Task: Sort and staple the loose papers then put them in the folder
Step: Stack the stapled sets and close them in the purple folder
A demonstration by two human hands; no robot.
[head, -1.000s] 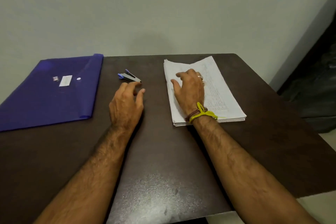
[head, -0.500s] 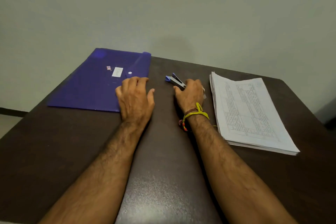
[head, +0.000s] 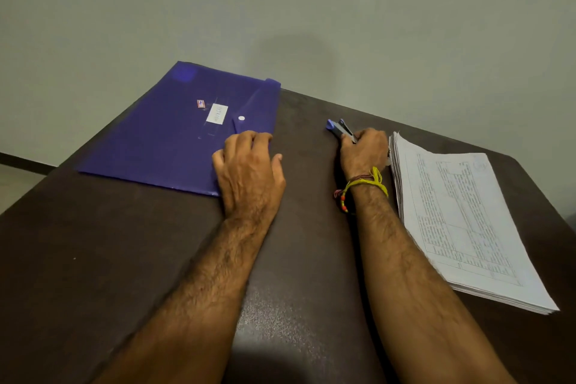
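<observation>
Barely begun, by the look of it: sorting, stapling and filing all left. Dark surface (head: 124, 259) carrying a blue folder (head: 174, 134) far left, closed; paper stack (head: 461, 221) right, loose. Left hand (head: 249, 171) resting curled on folder's near corner. Right hand (head: 363, 153) clamped on stapler (head: 338, 128), just beside stack.

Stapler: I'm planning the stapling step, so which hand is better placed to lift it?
Right. The right hand already grips the small blue-and-grey stapler; the left hand rests on the purple plastic folder.
</observation>
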